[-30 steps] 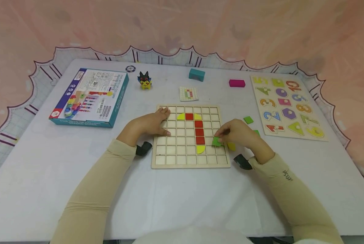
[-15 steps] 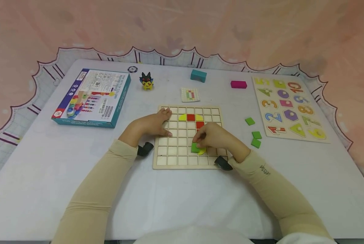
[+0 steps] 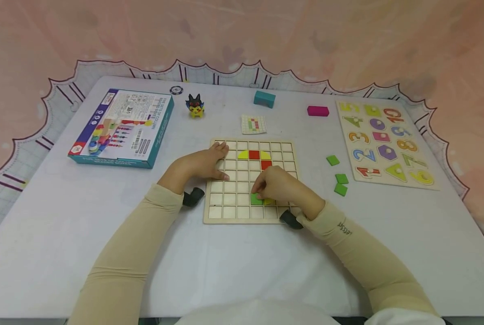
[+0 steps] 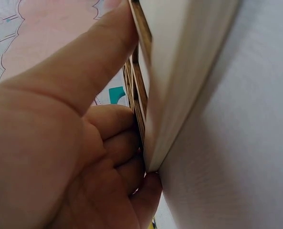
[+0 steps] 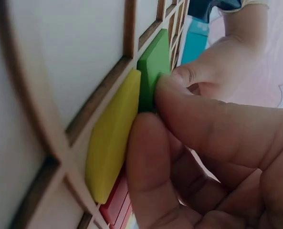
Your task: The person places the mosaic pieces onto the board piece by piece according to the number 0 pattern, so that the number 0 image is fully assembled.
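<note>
Green tile (image 3: 255, 201) at a cell of the wooden grid board (image 3: 228, 212), second row up from the near edge; whether fully seated, cannot tell. Right hand (image 3: 280, 185) has thumb and finger curled together and pinching it; the right wrist view shows the thumb against it. Just beside the tile, on its right, a yellow piece (image 5: 112, 138), rounded on one side in the head view. Red pieces (image 5: 116, 200) next to that one, partly behind the fingers.

Left hand (image 3: 199, 164) rests on the board's left edge, thumb and fingers apart.

Farther up the grid: a red square (image 3: 254, 155) between two yellow corner pieces (image 3: 243, 155), another red square (image 3: 266, 164) nearer the person. Three loose green squares (image 3: 333, 160) on the white cloth to the right, two near each other, one farther off. Beyond them, a number puzzle (image 3: 375, 163).

Past the board's far edge: a small pattern card (image 3: 253, 125), a teal block (image 3: 264, 99), a magenta block (image 3: 318, 111). Far left, a boxed toy set (image 3: 120, 126); a small figurine (image 3: 195, 107) near it.
</note>
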`<move>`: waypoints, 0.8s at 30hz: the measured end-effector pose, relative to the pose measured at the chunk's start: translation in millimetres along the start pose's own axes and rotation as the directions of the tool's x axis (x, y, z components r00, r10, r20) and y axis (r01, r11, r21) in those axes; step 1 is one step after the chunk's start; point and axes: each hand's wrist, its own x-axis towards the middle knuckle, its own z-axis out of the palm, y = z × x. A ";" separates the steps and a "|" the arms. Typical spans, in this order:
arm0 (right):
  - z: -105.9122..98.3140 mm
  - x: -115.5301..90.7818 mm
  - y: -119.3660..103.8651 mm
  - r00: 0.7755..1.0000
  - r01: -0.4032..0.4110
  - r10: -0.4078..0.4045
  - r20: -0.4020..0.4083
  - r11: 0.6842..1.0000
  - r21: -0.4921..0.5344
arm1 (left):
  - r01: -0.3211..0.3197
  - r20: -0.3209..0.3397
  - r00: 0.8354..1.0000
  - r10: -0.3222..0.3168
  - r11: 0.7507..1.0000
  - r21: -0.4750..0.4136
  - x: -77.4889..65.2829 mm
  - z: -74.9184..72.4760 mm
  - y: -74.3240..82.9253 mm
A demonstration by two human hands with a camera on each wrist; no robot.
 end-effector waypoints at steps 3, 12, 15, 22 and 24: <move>1.7 -1.3 -1.7 1.000 0.004 -0.005 -0.008 1.000 -0.015 | -0.007 -0.001 1.000 0.007 1.000 0.001 0.7 -0.1 -0.8; 1.2 -2.4 -1.0 0.999 0.027 -0.028 -0.020 0.999 -0.036 | -0.006 0.001 1.000 0.006 1.000 -0.001 0.1 -0.4 -0.7; -3.0 -3.6 1.4 0.999 0.025 -0.026 -0.025 0.999 -0.029 | -0.004 0.002 1.000 0.004 1.000 0.001 0.7 -0.3 -0.9; -19.9 -11.9 10.8 0.997 0.011 -0.010 -0.076 1.000 0.002 | -0.002 0.003 1.000 0.002 1.000 0.001 -0.2 -0.8 -0.7; -25.2 -15.5 14.3 0.996 0.000 0.000 -0.094 1.000 0.005 | -0.008 0.002 1.000 0.008 1.000 0.001 0.5 -0.6 -1.4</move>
